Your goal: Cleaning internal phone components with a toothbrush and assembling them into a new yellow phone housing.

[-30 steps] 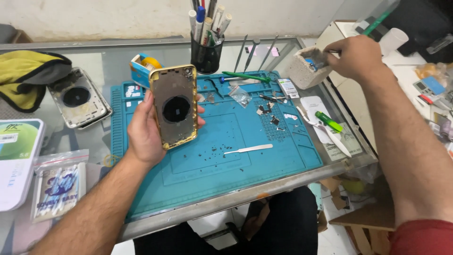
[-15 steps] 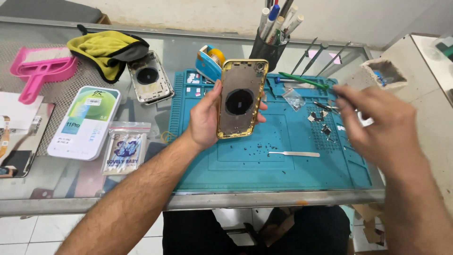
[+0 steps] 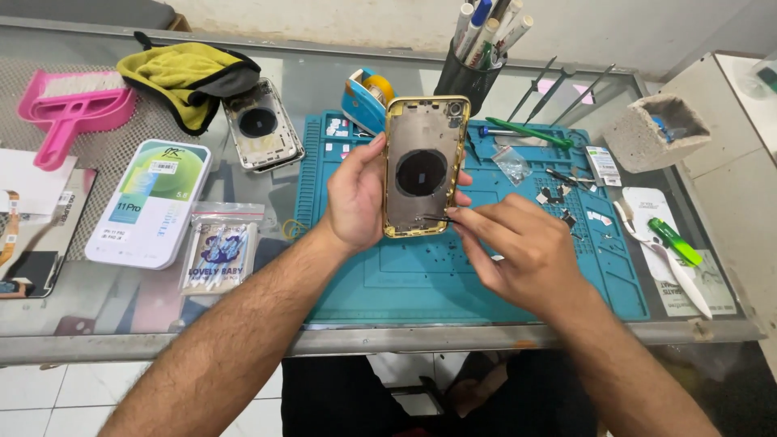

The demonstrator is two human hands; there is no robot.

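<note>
Since half a second ago, the right hand [image 3: 518,251] has come in from the right side of the mat and now sits against the lower edge of the gold-framed phone housing with the dark round patch in its middle [image 3: 423,166]. Its thumb and forefinger are pinched together on a thin dark part or tool tip [image 3: 443,218], too small to identify, touching the housing's lower inside face. The left hand [image 3: 356,194] keeps the housing upright above the teal silicone work mat [image 3: 421,275], fingers curled behind it and thumb pressing the left rim.

As a judgement, the housing is stripped down and the work inside it is only in its early or middle part: small loose parts and screws [image 3: 558,198] lie scattered on the mat, unfitted. A second, silver phone housing [image 3: 261,125] rests on the glass table [image 3: 340,81] near the yellow cloth [image 3: 190,73].
</note>
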